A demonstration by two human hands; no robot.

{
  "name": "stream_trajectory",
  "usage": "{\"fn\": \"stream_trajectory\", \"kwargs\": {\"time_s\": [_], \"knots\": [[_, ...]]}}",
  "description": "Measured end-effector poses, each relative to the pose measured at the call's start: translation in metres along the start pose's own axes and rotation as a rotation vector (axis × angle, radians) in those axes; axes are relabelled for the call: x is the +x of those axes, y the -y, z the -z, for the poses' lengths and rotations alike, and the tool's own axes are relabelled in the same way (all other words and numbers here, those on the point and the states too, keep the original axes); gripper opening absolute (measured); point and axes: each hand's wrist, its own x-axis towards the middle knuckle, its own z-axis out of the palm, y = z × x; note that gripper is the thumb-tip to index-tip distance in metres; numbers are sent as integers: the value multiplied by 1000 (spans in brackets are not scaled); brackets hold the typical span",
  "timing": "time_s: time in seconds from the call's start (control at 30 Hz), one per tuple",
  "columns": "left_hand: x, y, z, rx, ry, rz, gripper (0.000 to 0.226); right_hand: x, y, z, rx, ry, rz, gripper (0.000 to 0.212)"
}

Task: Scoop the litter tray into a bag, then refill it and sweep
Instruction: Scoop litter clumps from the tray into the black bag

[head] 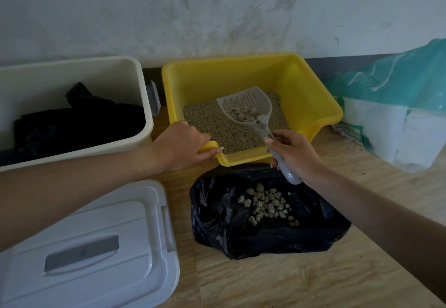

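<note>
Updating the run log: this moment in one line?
left hand grips yellow plastic litter tray | right hand holds grey slotted scoop, clumps inside | black plastic bag open

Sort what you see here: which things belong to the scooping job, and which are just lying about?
In use: tray, gripped by the left hand; scoop, in the right hand; black bag holding clumps.
Lying about: cream bin, grey lid, teal bag.
</note>
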Motion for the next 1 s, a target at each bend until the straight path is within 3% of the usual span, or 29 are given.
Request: {"fn": "stream_trajectory", "kwargs": {"time_s": [0.1,0.3,0.47,0.53,0.67,0.87,1.0], "knots": [[0,-1,3,-12,11,1,64,-2,-1,13,87,80,-1,8],[0,0,0,10,12,-8,67,-2,-6,58,91,268,4,24],[1,-1,-2,5,42,8,61,-5,-16,100,135,537,-47,63],[1,-1,-1,-10,36,4,59,-7,-20,110,52,604,-92,60],[0,3,-5,-4,8,-15,64,-16,-12,118,-240,667,-185,34],[0,6,-10,-32,-34,4,75,-9,12,115,-638,796,-325,30],[0,4,-8,-40,-25,14,75,-5,19,101,-765,761,-370,29]]}}
